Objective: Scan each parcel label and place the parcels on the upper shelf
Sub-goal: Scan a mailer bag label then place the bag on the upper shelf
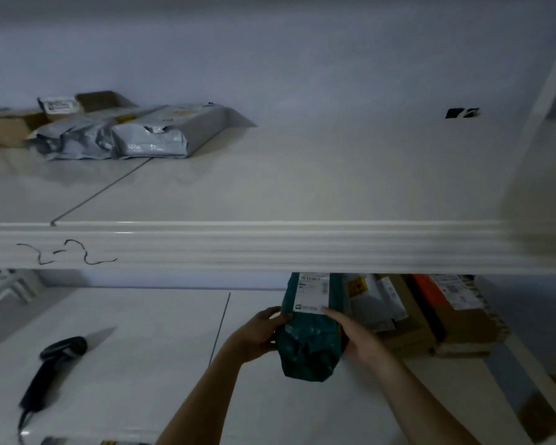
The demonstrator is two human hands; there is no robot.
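A dark green parcel bag (pixel 308 345) with a white label (pixel 312 292) on top lies on the lower shelf, just under the upper shelf's front edge (pixel 270 245). My left hand (pixel 260 332) grips its left side and my right hand (pixel 357 338) grips its right side, fingers reaching to the label's corner. A black handheld scanner (pixel 50 364) lies on the lower shelf to the left, apart from both hands. On the upper shelf at the far left sit grey plastic parcels (pixel 135 136) and cardboard boxes (pixel 10 126).
To the right of the green bag the lower shelf holds a pile of parcels (pixel 430 313): white bags, brown boxes and one with an orange stripe. The white upper shelf surface (pixel 334 175) runs from middle to right. A white upright (pixel 540 155) stands at the right.
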